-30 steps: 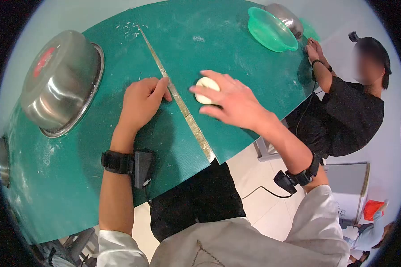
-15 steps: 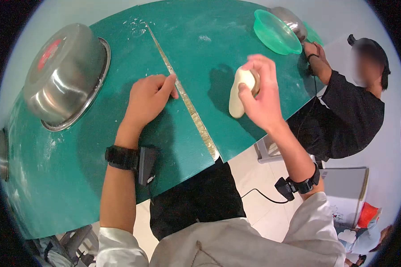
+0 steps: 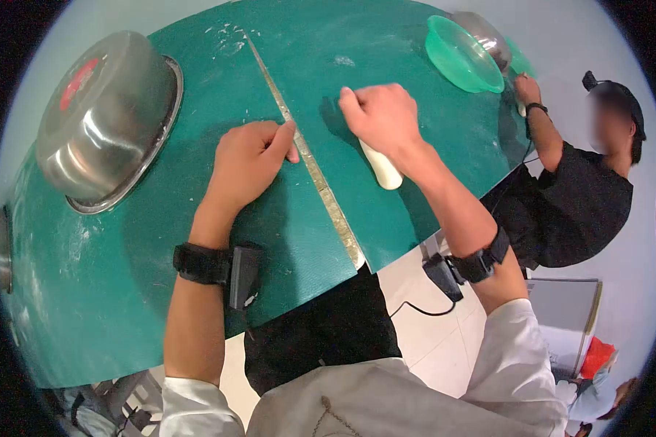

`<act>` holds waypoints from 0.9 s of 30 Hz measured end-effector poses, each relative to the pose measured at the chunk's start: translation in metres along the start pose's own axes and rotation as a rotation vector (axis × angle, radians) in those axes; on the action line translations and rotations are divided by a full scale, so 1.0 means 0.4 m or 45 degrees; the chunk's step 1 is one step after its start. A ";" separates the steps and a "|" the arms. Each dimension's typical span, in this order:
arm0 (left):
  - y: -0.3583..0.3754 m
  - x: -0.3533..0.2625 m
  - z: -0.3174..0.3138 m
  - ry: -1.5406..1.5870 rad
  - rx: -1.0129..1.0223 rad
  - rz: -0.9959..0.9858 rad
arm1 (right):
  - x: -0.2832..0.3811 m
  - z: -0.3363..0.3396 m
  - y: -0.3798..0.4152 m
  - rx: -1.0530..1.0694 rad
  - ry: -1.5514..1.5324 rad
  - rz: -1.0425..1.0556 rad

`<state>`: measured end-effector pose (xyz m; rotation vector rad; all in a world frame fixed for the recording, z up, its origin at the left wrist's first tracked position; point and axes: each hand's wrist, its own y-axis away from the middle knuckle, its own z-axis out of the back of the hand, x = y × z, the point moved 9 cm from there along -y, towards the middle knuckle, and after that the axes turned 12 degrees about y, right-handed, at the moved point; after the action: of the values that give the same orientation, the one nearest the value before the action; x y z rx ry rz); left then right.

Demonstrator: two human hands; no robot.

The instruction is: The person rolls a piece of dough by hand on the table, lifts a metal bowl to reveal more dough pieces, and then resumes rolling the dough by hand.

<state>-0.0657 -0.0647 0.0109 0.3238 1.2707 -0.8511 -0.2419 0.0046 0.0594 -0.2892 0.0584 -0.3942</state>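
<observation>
Pale dough (image 3: 383, 172) partly under the right hand (image 3: 386, 114)

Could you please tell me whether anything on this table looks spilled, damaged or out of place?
White flecks lie scattered on the green table beside the far end of the mottled strip, looking like spilled residue. The strip itself looks patchy, perhaps worn. What shows of the pale roll under the right hand looks undamaged.

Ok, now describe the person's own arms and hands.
The left hand and right hand wear no gloves. Black straps circle both forearms, each carrying a boxy dark device; a thin dark cable loops from the right one. The sleeves are white, short and loose.
</observation>
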 end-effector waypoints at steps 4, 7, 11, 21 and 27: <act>-0.003 0.003 -0.002 -0.063 0.012 0.015 | 0.118 -0.007 -0.058 -0.300 0.172 0.332; -0.005 -0.009 -0.005 -0.083 -0.014 -0.019 | 0.124 -0.015 -0.093 -0.522 0.102 0.340; -0.004 -0.010 -0.001 -0.065 -0.013 -0.019 | 0.102 0.017 -0.084 -0.764 -0.053 0.243; 0.004 -0.026 0.004 -0.066 -0.003 -0.050 | 0.056 0.084 0.041 -0.832 -0.329 0.186; 0.004 0.000 -0.003 -0.034 0.046 0.029 | 0.076 0.084 0.160 -0.648 -0.222 0.311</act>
<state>-0.0655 -0.0630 0.0100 0.3534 1.2258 -0.8571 -0.1863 0.0584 0.0732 -0.8089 0.0212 -0.1036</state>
